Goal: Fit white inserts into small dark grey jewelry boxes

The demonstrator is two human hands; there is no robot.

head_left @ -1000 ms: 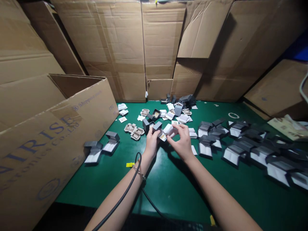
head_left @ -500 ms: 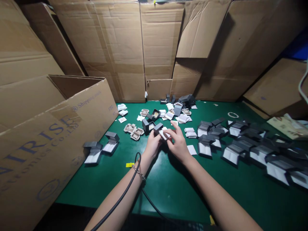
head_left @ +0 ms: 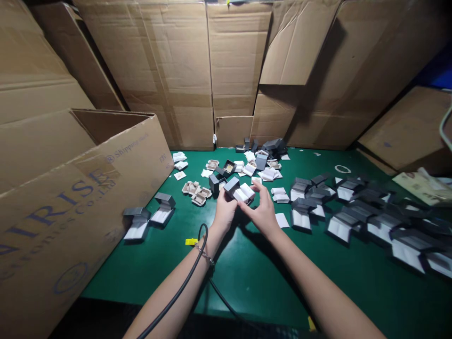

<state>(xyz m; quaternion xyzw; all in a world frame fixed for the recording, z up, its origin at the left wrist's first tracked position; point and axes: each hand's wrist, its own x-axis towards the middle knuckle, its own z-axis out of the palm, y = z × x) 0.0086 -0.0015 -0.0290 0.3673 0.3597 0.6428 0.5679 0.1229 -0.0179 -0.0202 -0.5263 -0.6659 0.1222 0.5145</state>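
Over the middle of the green table I hold a small dark grey hinged box (head_left: 231, 185), its lid raised and a white padded insert (head_left: 243, 193) in its base. My left hand (head_left: 224, 212) is closed around the left side of the box. On the other side, my right hand (head_left: 263, 211) grips the insert end between thumb and fingers. A wrist strap with a black cord (head_left: 202, 249) circles my left wrist. Just beyond my hands lie another open dark box (head_left: 214, 183) and loose beige inserts (head_left: 201, 195).
Open grey boxes with white insides (head_left: 377, 219) crowd the right side of the green table (head_left: 254, 278). Two more (head_left: 164, 209) stand by a large carton (head_left: 120, 188) at left. White pieces (head_left: 270, 174) are strewn at the back, before a cardboard wall (head_left: 233, 61).
The white insert, held up in my right fingers before, now sits in the box's base. My right hand has shifted to the box's right side, and the box faces me more openly.
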